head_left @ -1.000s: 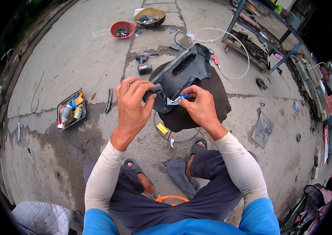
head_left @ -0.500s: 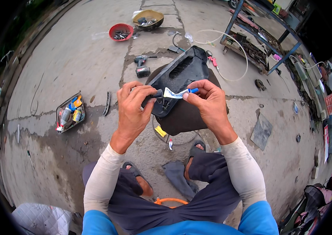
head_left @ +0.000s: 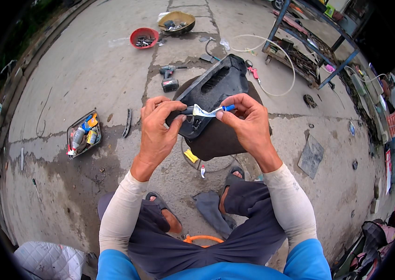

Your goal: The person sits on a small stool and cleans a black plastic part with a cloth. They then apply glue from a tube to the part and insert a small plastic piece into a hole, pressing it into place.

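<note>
A crumpled white and blue squeeze tube [head_left: 203, 111] with a blue nozzle end is pinched between the thumb and fingers of my right hand [head_left: 249, 122]. Its flat end reaches a small black cylindrical piece [head_left: 188, 111], which the closed fingers of my left hand [head_left: 160, 126] grip. Whether the two are pressed together is hard to make out. Beneath both hands a black moulded plastic part [head_left: 227, 77] with a slot lies slantwise on a dark round-edged seat [head_left: 213, 147].
A cordless drill [head_left: 169, 79] stands beyond my left hand. A tool tray [head_left: 84, 133] lies left, with a red bowl [head_left: 143, 38] and a tan bowl [head_left: 177, 23] farther off. A yellow packet [head_left: 191, 156] sits near my feet. A blue metal rack [head_left: 316, 42] stands far right.
The tube has twisted a little and its flat end sits slightly lower. Both hands have barely shifted, and each keeps its grip.
</note>
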`<control>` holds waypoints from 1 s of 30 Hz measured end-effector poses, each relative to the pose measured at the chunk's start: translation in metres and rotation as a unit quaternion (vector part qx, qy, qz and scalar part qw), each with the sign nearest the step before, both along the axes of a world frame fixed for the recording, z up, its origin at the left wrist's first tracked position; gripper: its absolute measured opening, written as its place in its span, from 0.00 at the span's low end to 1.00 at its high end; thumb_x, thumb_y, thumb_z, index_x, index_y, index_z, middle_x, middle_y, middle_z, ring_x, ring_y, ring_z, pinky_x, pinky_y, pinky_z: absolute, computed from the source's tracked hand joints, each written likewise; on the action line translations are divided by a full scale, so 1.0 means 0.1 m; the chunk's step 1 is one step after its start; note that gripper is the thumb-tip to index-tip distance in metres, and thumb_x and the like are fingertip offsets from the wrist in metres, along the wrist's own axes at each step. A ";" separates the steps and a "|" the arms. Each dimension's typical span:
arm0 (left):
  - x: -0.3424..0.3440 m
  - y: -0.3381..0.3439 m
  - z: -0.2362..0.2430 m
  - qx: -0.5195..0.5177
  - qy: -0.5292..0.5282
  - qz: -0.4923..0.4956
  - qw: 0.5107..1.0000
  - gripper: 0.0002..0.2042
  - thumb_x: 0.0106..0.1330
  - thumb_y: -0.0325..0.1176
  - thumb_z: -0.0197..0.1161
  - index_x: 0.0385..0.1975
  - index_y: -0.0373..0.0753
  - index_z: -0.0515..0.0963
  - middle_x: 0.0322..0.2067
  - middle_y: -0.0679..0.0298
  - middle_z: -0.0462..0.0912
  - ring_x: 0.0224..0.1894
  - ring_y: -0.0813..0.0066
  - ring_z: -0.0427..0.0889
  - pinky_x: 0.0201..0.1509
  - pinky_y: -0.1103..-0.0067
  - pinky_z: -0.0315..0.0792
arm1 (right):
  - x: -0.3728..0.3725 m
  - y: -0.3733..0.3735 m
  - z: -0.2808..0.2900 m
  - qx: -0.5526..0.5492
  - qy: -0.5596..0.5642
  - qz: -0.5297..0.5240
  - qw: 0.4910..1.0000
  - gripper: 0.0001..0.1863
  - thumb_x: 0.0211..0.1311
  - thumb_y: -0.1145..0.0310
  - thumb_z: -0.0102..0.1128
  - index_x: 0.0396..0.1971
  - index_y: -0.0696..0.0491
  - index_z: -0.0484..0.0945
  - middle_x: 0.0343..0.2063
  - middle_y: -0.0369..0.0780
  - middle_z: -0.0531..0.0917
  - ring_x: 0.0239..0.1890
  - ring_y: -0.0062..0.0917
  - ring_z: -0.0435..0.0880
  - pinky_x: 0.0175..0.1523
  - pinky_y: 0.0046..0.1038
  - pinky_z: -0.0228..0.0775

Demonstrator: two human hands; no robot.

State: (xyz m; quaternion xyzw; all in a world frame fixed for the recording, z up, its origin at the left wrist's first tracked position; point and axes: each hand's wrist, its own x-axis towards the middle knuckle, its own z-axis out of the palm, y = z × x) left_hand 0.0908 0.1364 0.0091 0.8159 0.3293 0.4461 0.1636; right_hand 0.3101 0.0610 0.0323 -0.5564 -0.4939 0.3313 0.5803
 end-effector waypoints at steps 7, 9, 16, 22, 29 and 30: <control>0.01 0.00 0.03 -0.012 -0.016 0.002 1.000 0.12 0.57 0.25 0.72 0.42 0.40 0.85 0.41 0.64 0.85 0.54 0.64 0.76 0.61 0.70 0.64 | -0.02 -0.05 0.04 0.024 -0.040 0.007 0.999 0.09 0.57 0.73 0.74 0.38 0.56 0.84 0.31 0.31 0.87 0.35 0.11 0.81 0.42 0.17 0.68; 0.01 0.00 0.03 -0.011 -0.009 0.001 1.000 0.12 0.57 0.25 0.72 0.42 0.40 0.85 0.41 0.64 0.85 0.54 0.64 0.76 0.61 0.70 0.64 | -0.02 -0.05 0.04 0.028 -0.030 0.013 0.999 0.10 0.57 0.73 0.74 0.38 0.56 0.84 0.31 0.31 0.87 0.35 0.11 0.81 0.42 0.17 0.68; 0.01 -0.01 0.03 -0.017 -0.008 -0.004 1.000 0.12 0.58 0.24 0.72 0.42 0.40 0.85 0.41 0.63 0.84 0.54 0.64 0.76 0.61 0.70 0.64 | 0.02 -0.01 0.04 0.011 -0.046 -0.003 0.999 0.09 0.57 0.73 0.74 0.37 0.55 0.84 0.30 0.30 0.86 0.34 0.11 0.79 0.39 0.18 0.67; 0.00 0.00 0.03 -0.017 -0.009 -0.004 1.000 0.12 0.58 0.24 0.72 0.42 0.40 0.85 0.41 0.63 0.83 0.54 0.64 0.76 0.61 0.70 0.64 | 0.01 0.00 0.01 0.030 -0.060 -0.015 0.998 0.09 0.56 0.73 0.74 0.37 0.55 0.85 0.27 0.28 0.83 0.31 0.10 0.75 0.35 0.18 0.64; 0.00 0.02 0.01 -0.007 -0.019 -0.004 1.000 0.12 0.59 0.22 0.70 0.43 0.39 0.83 0.44 0.65 0.85 0.55 0.62 0.75 0.63 0.69 0.66 | 0.02 0.04 -0.09 0.006 -0.179 -0.058 0.982 0.09 0.56 0.72 0.72 0.37 0.53 0.85 0.27 0.35 0.87 0.28 0.15 0.79 0.34 0.21 0.67; 0.00 0.03 0.01 -0.005 -0.025 -0.004 1.000 0.12 0.59 0.22 0.70 0.43 0.39 0.83 0.44 0.65 0.86 0.56 0.62 0.75 0.63 0.69 0.66 | -0.01 0.04 -0.11 0.013 -0.226 -0.044 0.973 0.08 0.56 0.72 0.71 0.36 0.53 0.84 0.27 0.37 0.87 0.28 0.20 0.82 0.35 0.24 0.68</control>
